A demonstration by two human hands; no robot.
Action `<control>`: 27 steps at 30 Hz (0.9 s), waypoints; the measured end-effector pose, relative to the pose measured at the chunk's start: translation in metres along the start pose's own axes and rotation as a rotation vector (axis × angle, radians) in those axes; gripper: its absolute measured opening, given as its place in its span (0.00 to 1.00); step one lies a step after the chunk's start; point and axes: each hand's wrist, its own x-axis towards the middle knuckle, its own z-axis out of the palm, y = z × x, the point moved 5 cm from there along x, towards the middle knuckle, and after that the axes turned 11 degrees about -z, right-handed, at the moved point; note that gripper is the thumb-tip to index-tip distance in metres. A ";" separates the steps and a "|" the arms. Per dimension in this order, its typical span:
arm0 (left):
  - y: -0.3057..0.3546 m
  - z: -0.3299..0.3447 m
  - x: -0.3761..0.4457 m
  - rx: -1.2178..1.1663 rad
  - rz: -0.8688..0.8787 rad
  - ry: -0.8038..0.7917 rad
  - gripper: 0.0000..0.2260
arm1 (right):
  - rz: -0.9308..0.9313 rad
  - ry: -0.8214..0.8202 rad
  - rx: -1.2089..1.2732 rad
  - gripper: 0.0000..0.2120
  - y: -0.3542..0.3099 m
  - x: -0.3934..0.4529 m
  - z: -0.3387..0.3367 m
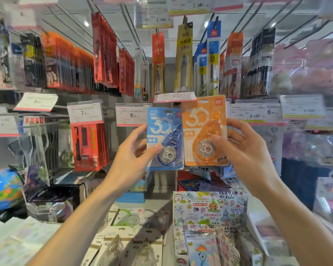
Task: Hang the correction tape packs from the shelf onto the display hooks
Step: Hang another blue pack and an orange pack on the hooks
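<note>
Both hands raised at centre frame, each with a pack. Left hand (135, 150) has a closed grip on the blue pack (164, 139), thumb across its lower front. Right hand (238, 148) has a closed grip on the orange pack (205, 131), thumb on the blister. Packs upright, side by side, edges touching or nearly so. The orange one's top sits just under the price tag (175, 96) at 12 o'clock; whether its hole is on a hook, I cannot tell, since the tag hides the hook tip. Blue pack not yet hung.

On the shelf at 6 o'clock, more packs (127, 219) lie flat in white-carded rows. Judgement: task mid-way at best; two in hand, several left below.
</note>
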 end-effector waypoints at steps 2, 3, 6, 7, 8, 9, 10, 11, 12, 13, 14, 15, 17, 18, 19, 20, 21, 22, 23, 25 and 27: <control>0.001 0.004 0.005 -0.002 0.003 0.006 0.22 | 0.009 0.001 -0.001 0.16 0.002 -0.001 -0.001; 0.001 0.005 0.007 -0.009 0.004 0.006 0.22 | 0.013 0.001 -0.005 0.16 0.002 -0.002 -0.002; -0.002 0.010 0.010 -0.035 0.006 -0.014 0.24 | 0.016 0.003 -0.003 0.16 0.002 -0.002 -0.002; -0.004 0.012 0.010 -0.038 0.002 -0.022 0.24 | 0.017 0.006 0.005 0.16 0.002 -0.002 -0.002; -0.005 0.013 0.010 -0.038 -0.002 -0.027 0.24 | 0.017 0.010 0.014 0.16 0.002 -0.002 -0.002; -0.006 0.014 0.009 -0.036 -0.006 -0.031 0.25 | 0.017 0.013 0.019 0.16 0.001 -0.001 -0.002; -0.008 0.015 0.008 -0.033 -0.010 -0.034 0.25 | 0.016 0.015 0.019 0.16 0.001 -0.001 -0.002; -0.009 0.015 0.008 -0.032 -0.015 -0.036 0.25 | 0.014 0.016 0.017 0.16 0.000 0.000 -0.002; -0.011 0.015 0.007 -0.038 -0.021 -0.039 0.26 | 0.013 0.016 0.012 0.16 0.000 0.000 -0.002; -0.013 0.015 0.007 -0.048 -0.029 -0.042 0.25 | 0.012 0.013 0.004 0.16 0.000 0.000 -0.002; -0.016 0.015 0.007 -0.058 -0.038 -0.038 0.25 | 0.012 0.010 -0.005 0.16 0.000 0.001 -0.002; -0.019 0.016 0.007 -0.065 -0.046 -0.027 0.24 | 0.012 0.005 -0.013 0.16 0.000 0.001 -0.001; -0.025 0.018 0.007 -0.072 -0.071 0.002 0.21 | 0.017 -0.005 -0.027 0.16 0.001 0.000 0.000; -0.029 0.020 0.008 -0.081 -0.087 0.017 0.19 | 0.021 -0.012 -0.032 0.15 0.002 -0.001 0.001; -0.032 0.022 0.008 -0.096 -0.105 0.031 0.17 | 0.024 -0.017 -0.033 0.15 0.003 -0.002 0.002; -0.035 0.024 0.010 -0.111 -0.124 0.044 0.15 | 0.029 -0.020 -0.030 0.15 0.004 -0.004 0.003; -0.038 0.026 0.012 -0.124 -0.141 0.055 0.14 | 0.039 -0.025 -0.027 0.15 0.006 -0.006 0.003; -0.041 0.028 0.015 -0.135 -0.156 0.064 0.14 | 0.053 -0.033 -0.025 0.15 0.008 -0.008 0.004; -0.044 0.030 0.018 -0.141 -0.168 0.070 0.14 | 0.068 -0.043 -0.027 0.15 0.011 -0.010 0.004; -0.049 0.032 0.027 -0.128 -0.184 0.080 0.15 | 0.101 -0.068 -0.038 0.16 0.015 -0.016 0.004; -0.057 0.034 0.037 -0.110 -0.209 0.087 0.17 | 0.132 -0.090 -0.045 0.17 0.020 -0.022 0.004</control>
